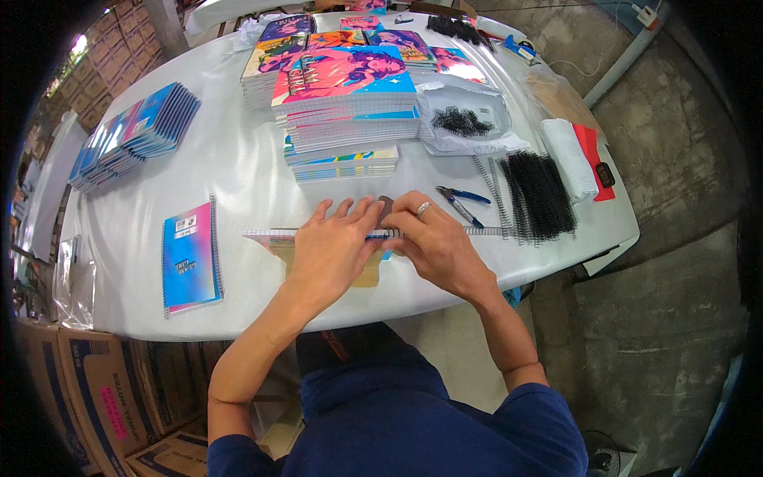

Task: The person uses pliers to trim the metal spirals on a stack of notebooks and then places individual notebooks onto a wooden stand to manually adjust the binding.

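Note:
A notebook stands on edge in front of me, its punched spine facing up and much of it behind my fingers. My left hand is closed round its middle, thumb on the near side. My right hand, with a ring on one finger, pinches a dark wire spiral coil at the notebook's right end. The coil's free end runs right toward a pile of black coils. Something small and dark brown sits by my fingertips, its kind unclear. Blue-handled cutting pliers lie just beyond my right hand.
Tall notebook stacks stand beyond my hands. One spiral-bound notebook lies at the left, with a fanned pile behind it. A paper-lined tray holds small black pieces. Cardboard boxes stand below the table's left front edge.

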{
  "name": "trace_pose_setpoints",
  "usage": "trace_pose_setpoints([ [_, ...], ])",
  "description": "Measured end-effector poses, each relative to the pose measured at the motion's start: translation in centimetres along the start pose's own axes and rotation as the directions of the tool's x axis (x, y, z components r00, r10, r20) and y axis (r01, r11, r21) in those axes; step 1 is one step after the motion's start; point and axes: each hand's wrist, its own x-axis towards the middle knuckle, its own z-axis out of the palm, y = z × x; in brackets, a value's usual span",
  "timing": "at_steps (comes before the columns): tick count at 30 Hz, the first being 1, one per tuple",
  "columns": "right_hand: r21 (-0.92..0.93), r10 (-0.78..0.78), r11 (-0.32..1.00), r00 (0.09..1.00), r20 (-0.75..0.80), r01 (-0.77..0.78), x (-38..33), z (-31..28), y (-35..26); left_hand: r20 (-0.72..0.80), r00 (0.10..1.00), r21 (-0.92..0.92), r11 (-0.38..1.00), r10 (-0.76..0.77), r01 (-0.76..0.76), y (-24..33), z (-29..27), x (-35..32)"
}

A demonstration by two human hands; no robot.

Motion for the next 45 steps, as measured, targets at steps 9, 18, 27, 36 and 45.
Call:
trace_pose_setpoints([
  [9,-0.05,-0.044,0.998,0.986,-0.162,0.036,-1.7,2.2,0.4,0.083,0.996,-0.202,0.978,-0.029,0.045,-0.2,-1.1,-0.3],
  [18,0.213,-0.029,0.976,0.998,-0.06,0.041,-1.9,1.6,2.1,0.034,0.999,-0.149,0.988,-0.022,0.027,0.1,-1.1,-0.6],
  [27,0.025,-0.022,1.0,0.934,0.356,0.014,-1.8,4.3,12.8,0.428,0.903,-0.083,0.993,-0.039,0.083,1.9,-2.1,1.3],
  [36,0.626,-0.21,0.743,0.805,0.555,-0.238,3.3,-3.8,8.7,-0.083,0.992,0.005,0.995,-0.095,0.096,0.0,-0.4,-0.3],
  [45,0.501,-0.052,0.787,0.771,0.635,-0.36,4.1,-2.3,8.9,-0.231,0.972,0.067,0.996,-0.041,0.058,-0.4,0.2,-0.3],
])
